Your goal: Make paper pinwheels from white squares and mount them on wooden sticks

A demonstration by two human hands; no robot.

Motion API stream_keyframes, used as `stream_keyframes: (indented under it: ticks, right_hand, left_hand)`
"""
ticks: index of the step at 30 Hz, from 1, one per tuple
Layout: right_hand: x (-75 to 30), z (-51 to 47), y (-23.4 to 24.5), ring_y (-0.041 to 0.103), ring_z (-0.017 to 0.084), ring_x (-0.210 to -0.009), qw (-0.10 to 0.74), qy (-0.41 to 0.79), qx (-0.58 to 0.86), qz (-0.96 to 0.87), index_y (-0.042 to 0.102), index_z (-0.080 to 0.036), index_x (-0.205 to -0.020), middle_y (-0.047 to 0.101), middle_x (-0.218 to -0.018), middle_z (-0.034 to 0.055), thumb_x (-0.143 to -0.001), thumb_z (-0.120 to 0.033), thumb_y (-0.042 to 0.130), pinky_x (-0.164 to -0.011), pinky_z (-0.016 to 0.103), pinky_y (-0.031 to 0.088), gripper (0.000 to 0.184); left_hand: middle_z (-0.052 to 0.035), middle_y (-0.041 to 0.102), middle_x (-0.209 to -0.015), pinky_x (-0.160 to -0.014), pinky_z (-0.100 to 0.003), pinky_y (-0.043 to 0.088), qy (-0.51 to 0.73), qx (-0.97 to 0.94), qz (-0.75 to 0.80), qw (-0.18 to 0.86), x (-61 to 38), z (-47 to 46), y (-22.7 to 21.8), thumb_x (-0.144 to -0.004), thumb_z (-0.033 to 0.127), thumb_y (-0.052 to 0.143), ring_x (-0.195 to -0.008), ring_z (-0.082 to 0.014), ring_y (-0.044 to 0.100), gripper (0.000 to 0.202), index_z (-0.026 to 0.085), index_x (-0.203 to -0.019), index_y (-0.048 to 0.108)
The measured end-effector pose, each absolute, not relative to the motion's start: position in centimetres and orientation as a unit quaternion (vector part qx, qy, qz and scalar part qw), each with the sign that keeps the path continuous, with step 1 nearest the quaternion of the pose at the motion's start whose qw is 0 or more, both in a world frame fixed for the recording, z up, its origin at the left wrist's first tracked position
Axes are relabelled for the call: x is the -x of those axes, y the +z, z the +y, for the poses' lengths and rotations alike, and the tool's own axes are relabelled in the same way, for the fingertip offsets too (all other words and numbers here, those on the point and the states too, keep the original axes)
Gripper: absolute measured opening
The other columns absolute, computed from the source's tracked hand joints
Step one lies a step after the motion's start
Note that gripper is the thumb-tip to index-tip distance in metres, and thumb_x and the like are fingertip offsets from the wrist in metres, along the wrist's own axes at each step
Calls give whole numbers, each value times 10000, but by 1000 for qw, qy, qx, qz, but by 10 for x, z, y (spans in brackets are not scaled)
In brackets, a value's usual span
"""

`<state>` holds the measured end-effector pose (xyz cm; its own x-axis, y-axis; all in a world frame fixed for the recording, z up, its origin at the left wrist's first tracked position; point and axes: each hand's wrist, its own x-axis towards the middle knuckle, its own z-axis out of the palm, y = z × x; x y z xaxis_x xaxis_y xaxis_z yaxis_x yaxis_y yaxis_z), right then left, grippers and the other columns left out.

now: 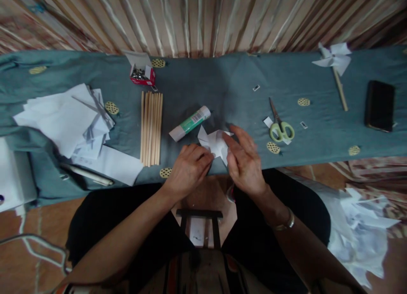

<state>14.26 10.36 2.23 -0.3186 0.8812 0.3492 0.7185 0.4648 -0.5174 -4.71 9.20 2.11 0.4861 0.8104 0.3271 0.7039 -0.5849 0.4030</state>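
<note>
A white paper pinwheel [217,143] lies at the table's front edge, its corners folded in. My left hand [192,162] pinches its lower left side between thumb and fingers. Over its right side is my right hand [244,160], with the index finger pressed near the folded middle and the thumb lower down by the edge. Just behind the paper lies a glue stick [190,123] with a green and white label, its cap on the table side hard to make out. Scissors [279,125] with green handles rest to the right of my right hand.
Wooden sticks [151,128] lie in a row at left, below an open red box of metal pins [142,75]. Paper sheets [63,116] are piled further left. A finished pinwheel [335,65] on a stick and a dark phone [380,105] lie at right. A bag of pinwheels [362,230] stands below.
</note>
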Motion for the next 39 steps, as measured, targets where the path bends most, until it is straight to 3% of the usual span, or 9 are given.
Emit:
stream_keyframes:
  ticks: [5, 8, 11, 16, 21, 29, 32, 35, 39]
  right_hand:
    - [-140, 104, 25, 589, 286, -1234, 302, 171, 549, -761, 425, -177, -1433, 606, -1349, 159, -948, -307, 492, -1027, 491, 493, 507]
    - [-136, 105, 24, 620, 284, -1178, 311, 202, 557, -744, 442, -178, -1415, 606, -1352, 155, -927, -331, 523, -975, 474, 530, 518]
    - [-133, 107, 24, 684, 242, -966, 331, 238, 578, -707, 495, -190, -1370, 666, -1246, 130, -885, -312, 572, -857, 416, 576, 505]
    - [-130, 112, 25, 665, 192, -754, 365, 313, 614, -626, 578, -196, -1279, 728, -943, 60, -802, -296, 638, -777, 382, 570, 492]
    - [-133, 118, 21, 654, 175, -743, 429, 405, 596, -545, 603, -213, -1231, 730, -949, 48, -753, -317, 691, -773, 379, 545, 496]
    - [-133, 126, 39, 673, 223, -1043, 515, 517, 559, -393, 704, -229, -970, 741, -1110, 59, -594, -281, 827, -961, 431, 506, 399]
    - [-129, 125, 50, 691, 222, -996, 513, 551, 558, -349, 724, -232, -943, 749, -1096, 44, -592, -277, 829, -951, 437, 519, 370]
    - [-125, 125, 59, 704, 208, -885, 508, 579, 545, -330, 735, -237, -934, 757, -1063, 31, -608, -289, 823, -862, 416, 561, 342]
    - [-115, 124, 69, 698, 187, -861, 515, 591, 524, -334, 737, -242, -923, 756, -1053, 15, -616, -268, 817, -849, 385, 560, 318]
  left_hand:
    - [-80, 693, -961, -732, -354, 441, 237, -855, 448, 114, 48, 91, 22, -950, 195, 537, -880, -221, 593, 173, 137, -1034, 676]
    - [-85, 691, -987, -739, -355, 436, 233, -854, 450, 116, 49, 90, 22, -950, 202, 536, -894, -224, 592, 178, 145, -1050, 672]
    - [-90, 691, -999, -751, -360, 431, 234, -854, 449, 122, 50, 90, 23, -944, 199, 542, -908, -229, 590, 177, 139, -1048, 672]
    - [-87, 696, -1017, -774, -366, 445, 249, -844, 454, 140, 54, 90, 25, -932, 202, 561, -916, -227, 595, 179, 146, -1057, 676]
    - [-83, 682, -1016, -867, -394, 490, 339, -793, 471, 183, 61, 91, 28, -931, 246, 577, -969, -216, 611, 200, 162, -1078, 682]
    - [-125, 543, -1360, -968, -426, 494, 485, -617, 520, 336, 68, 102, 27, -796, 369, 745, -1198, -246, 567, 682, 253, -1396, 442]
    - [-133, 490, -1431, -1004, -443, 471, 510, -560, 504, 415, 61, 101, 23, -768, 367, 764, -1261, -257, 536, 782, 286, -1437, 370]
    - [-125, 544, -1381, -987, -428, 486, 525, -472, 478, 523, 52, 98, 25, -720, 353, 802, -1214, -248, 576, 829, 284, -1429, 376]
    - [-85, 698, -1108, -897, -386, 536, 525, -315, 437, 659, 41, 94, 39, -683, 356, 827, -973, -218, 677, 717, 216, -1314, 517]
